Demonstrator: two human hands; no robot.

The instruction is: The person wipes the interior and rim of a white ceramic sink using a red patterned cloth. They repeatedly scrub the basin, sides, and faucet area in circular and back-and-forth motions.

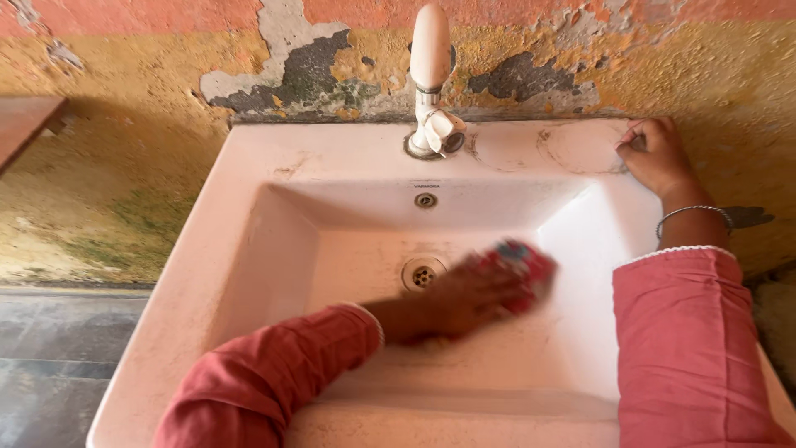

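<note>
White wall-mounted washbasin (207,249) (stained rim), tap (431,83) on top

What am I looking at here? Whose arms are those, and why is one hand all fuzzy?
There is no machine here, just a person. The one picture comes from a camera worn on the person's head, looking down, so the arms you see are their own, in pink sleeves. Below is a white sink fixed to a wall with peeling paint, with a tap at the back and a drain in the bottom. The left hand is inside the basin, gripping a red and blue scrubbing pad; it looks fuzzy because it is moving fast. The right hand rests on the sink's back corner and wears a thin bracelet.
</note>
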